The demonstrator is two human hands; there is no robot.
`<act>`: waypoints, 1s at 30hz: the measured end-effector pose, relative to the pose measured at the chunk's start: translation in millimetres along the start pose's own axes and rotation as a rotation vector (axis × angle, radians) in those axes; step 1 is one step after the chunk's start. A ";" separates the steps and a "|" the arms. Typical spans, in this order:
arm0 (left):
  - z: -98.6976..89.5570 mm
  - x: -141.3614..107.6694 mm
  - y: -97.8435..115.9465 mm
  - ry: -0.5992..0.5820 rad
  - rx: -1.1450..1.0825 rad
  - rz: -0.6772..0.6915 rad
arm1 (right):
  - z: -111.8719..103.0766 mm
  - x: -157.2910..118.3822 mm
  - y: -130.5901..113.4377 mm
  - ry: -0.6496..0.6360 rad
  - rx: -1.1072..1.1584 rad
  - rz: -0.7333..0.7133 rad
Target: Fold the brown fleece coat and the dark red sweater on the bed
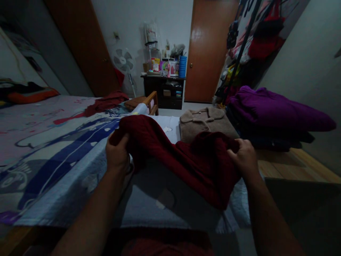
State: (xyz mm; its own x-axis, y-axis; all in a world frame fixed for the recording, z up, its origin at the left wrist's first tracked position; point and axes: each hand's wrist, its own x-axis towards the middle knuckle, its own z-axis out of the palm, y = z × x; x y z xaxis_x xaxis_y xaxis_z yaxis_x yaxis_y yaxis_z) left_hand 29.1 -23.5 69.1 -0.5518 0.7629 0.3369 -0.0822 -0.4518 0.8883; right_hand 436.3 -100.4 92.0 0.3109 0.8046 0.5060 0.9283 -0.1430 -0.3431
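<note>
A dark red garment (176, 156) hangs between my two hands, sagging in the middle above a light blue-grey cloth (149, 213). My left hand (117, 151) grips its left end, fingers closed on the fabric. At the right end, my right hand (243, 154) pinches the bunched cloth. Just behind the red garment lies a folded beige garment with a collar (204, 122), partly covered by the red fabric in this view.
A patterned bed cover (61, 142) spreads on the left, with a rust-red cloth (109, 102) on it. Purple folded fabric (277, 110) tops a dark stack at right. Farther back stand a white fan (124, 60), a dark shelf (162, 89) and a brown door (206, 49).
</note>
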 end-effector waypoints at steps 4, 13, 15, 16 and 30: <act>-11.0 8.9 -5.5 0.067 0.009 -0.091 | 19.2 -13.4 -25.3 0.028 -0.062 -0.135; -31.8 -10.8 -27.0 -0.707 0.527 -0.239 | 69.8 -55.6 -86.7 -0.739 0.113 -0.663; -33.0 -7.6 -30.7 -0.831 0.755 -0.136 | 75.6 -61.4 -86.1 -0.829 0.000 -0.678; -33.1 -6.2 -33.0 -0.887 0.862 -0.092 | 77.2 -63.3 -85.4 -0.838 -0.037 -0.678; -17.2 21.9 -32.8 -0.663 0.637 -0.031 | 34.5 1.2 -31.8 -0.369 0.177 -0.354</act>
State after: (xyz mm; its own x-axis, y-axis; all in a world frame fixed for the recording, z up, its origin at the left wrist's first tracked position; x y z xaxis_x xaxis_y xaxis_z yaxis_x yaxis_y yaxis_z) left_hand 5.5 0.1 42.0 0.0478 0.9683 0.2453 0.4920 -0.2366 0.8379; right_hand 400.1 -75.0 76.2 -0.1368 0.9394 0.3144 0.9050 0.2475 -0.3459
